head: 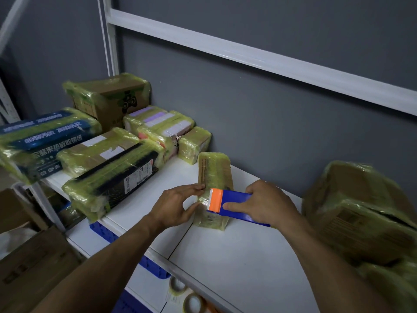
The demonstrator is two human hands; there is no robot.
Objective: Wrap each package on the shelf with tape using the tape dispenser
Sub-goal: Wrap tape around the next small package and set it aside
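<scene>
A narrow cardboard package [213, 188] wrapped in yellowish tape lies on the white shelf [237, 256]. The left hand [178, 207] pinches its left edge, fingers [198, 188] clamped on the package. Just right of those fingers, the right hand [268, 203] grips the blue tape dispenser [234, 205], fingers closed around its body, thumb on its side; the orange blade end presses on the package. Beyond the fingers, other taped packages [108, 168] crowd the shelf's left part. Right of the right hand sits a large taped box [358, 213].
</scene>
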